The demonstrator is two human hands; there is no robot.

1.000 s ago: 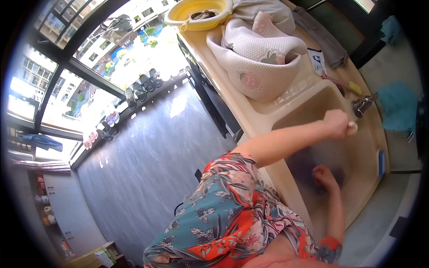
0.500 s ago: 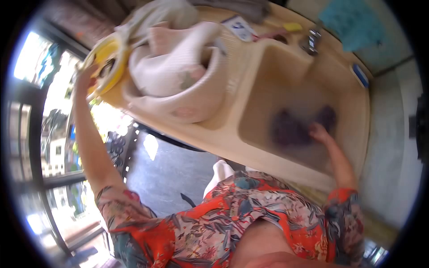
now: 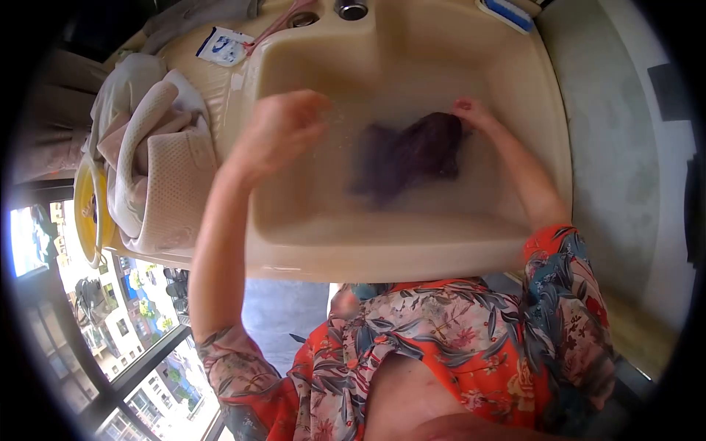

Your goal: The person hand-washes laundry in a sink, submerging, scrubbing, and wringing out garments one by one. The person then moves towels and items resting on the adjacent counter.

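Dark purple cloth (image 3: 426, 151) lies partly under cloudy water in the beige sink (image 3: 397, 257). At its upper right end, my right hand (image 3: 473, 115) is closed with the fingertips pinching the cloth's edge. Over the left side of the sink, my left hand (image 3: 287, 126) is raised above the water, apart from the cloth. Motion blurs its fingers, and whether they hold anything is unclear.
Left of the sink sits a bundle of pale textured fabric (image 3: 173, 176), with a yellow basin (image 3: 90, 213) beyond it. A white packet (image 3: 224, 47), a faucet (image 3: 351, 9) and a blue brush (image 3: 507, 13) are along the far edge.
My left hand held a small pale object over the sink, went to the yellow basin, and is now back over the sink. My right hand has lifted part of the cloth. The view has turned.
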